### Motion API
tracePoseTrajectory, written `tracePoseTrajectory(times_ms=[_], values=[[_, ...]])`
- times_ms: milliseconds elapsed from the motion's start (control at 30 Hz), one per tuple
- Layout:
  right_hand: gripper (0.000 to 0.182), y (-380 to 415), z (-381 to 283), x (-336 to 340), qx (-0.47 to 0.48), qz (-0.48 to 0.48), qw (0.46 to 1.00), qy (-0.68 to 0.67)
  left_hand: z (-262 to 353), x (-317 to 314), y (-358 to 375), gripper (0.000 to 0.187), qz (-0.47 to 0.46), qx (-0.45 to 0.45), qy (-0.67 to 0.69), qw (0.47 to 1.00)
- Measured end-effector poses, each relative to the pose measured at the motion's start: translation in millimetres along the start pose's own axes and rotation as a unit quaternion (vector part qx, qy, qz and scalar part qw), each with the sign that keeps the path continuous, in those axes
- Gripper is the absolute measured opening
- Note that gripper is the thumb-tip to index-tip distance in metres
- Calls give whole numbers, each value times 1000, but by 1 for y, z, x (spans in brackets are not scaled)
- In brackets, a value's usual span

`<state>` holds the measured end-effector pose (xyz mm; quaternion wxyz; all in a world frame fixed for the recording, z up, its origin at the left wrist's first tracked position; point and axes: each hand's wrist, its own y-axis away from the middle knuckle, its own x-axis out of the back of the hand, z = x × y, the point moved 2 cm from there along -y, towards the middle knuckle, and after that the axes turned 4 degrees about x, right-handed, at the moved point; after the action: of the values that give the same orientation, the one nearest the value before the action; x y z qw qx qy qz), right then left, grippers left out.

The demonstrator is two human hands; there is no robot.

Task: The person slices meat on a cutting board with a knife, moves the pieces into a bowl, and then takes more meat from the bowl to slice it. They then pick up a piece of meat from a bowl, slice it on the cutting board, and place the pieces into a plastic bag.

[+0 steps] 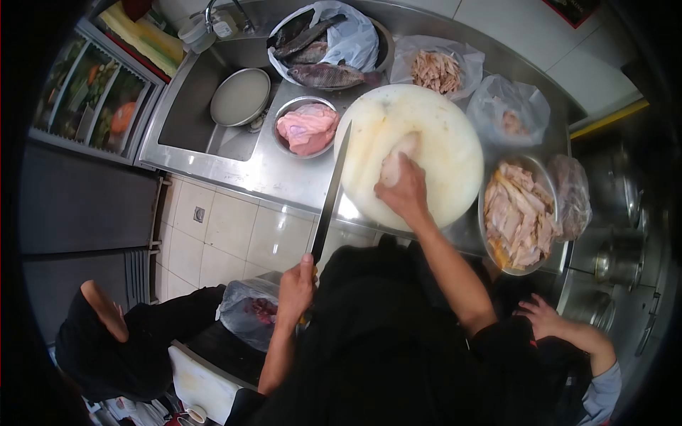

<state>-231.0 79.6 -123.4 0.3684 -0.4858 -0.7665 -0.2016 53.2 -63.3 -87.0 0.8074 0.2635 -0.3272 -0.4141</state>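
Observation:
My left hand point(295, 290) grips the handle of a long knife point(331, 199), its blade pointing up past the left rim of a round white cutting board point(447, 142). On the board, my right hand point(405, 186) is closed over a pale piece of meat point(391, 169), whose far end shows beyond the fingers. A metal bowl of raw pink meat point(307, 129) stands left of the board. To the right, an oval metal tray point(484, 231) holds a heap of pale meat strips point(520, 216).
Whole fish point(327, 76) lie in a bagged tub behind. Plastic bags hold shredded meat point(436, 72) and smaller pieces point(513, 122). A sink point(188, 121) contains a round basin point(241, 97). Other people stand close: one at left point(106, 341), another's hand point(545, 318) at right.

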Motion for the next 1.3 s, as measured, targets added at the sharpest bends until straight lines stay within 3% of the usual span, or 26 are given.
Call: tracePoseTrajectory(times_ms=[233, 267, 400, 467, 567, 667, 767, 867, 967, 1100, 1300], values=[[73, 4, 9, 4, 56, 43, 989, 132, -6, 9, 4, 70, -2, 13, 15, 1000], [63, 2, 15, 7, 77, 51, 987, 132, -8, 10, 4, 70, -4, 17, 21, 1000], [51, -2, 35, 10, 145, 43, 983, 104, -10, 10, 5, 71, 0, 19, 19, 1000], [49, 3, 36, 23, 185, 34, 978, 85, -10, 9, 5, 73, -2, 21, 17, 1000], [49, 15, 10, 57, 155, -139, 975, 75, -4, 9, 8, 75, -15, 19, 8, 1000], [52, 24, 37, 56, 267, -84, 958, 65, 5, 9, 11, 76, -53, 42, -2, 998], [49, 25, 42, 50, 262, -66, 959, 89, 9, 8, 12, 76, -94, 53, -20, 994], [50, 29, 33, 52, 267, 42, 950, 157, 13, 7, 16, 76, -127, 63, -40, 989], [57, 35, 44, 41, 80, 189, 979, 7, 13, 8, 19, 76, -137, 53, -55, 988], [67, 38, 34, 37, -115, 195, 973, -38, 15, 9, 25, 76, -134, 77, -64, 986], [74, 7, 48, 27, 50, 121, 986, -102, 12, 9, 21, 77, -150, 85, -45, 984]])
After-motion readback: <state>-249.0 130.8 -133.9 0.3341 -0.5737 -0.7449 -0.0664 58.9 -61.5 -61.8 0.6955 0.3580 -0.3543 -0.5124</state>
